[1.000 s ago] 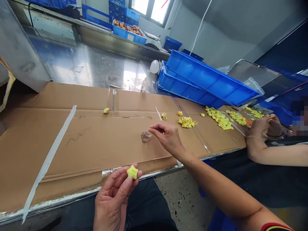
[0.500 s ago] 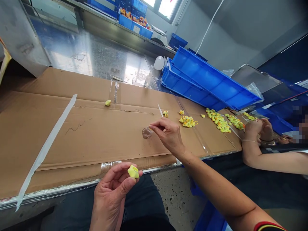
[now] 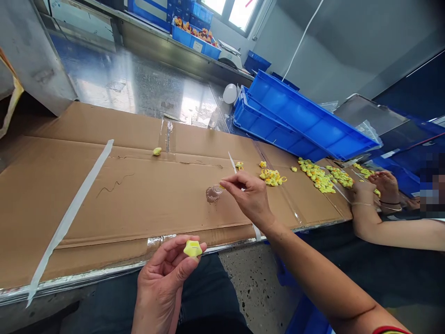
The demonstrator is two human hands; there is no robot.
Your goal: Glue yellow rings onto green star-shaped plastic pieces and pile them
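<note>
1. Pinched between the thumb and fingers of the left hand (image 3: pixel 167 276) is a yellow star (image 3: pixel 193 249). It sits out at the fingertips, between one and two o'clock from the palm, counting twelve as straight ahead. The thumb presses its near edge and the fingers back its far side. It is held in the air in front of the table edge, one face showing a faint mark.

2. At one to two o'clock from the star, the right hand (image 3: pixel 251 197) has its thumb and forefinger pressed together on a small yellow bit (image 3: pixel 221 186), too small to make out.

3. Those fingertips are at the rim of a small clear cup (image 3: pixel 213 194), at nine o'clock from the right hand. A dark smear surrounds the cup on the cardboard (image 3: pixel 139 199).

4. From the right hand, a heap of yellow toys (image 3: pixel 273 178) lies between one and two o'clock.

5. From the cup, a lone yellow piece (image 3: pixel 157 151) lies at ten o'clock.

6. Further out, blue crates (image 3: pixel 292 123) stand at one o'clock from the right hand, and a co-worker's hands (image 3: pixel 385 185) are at three.
</note>
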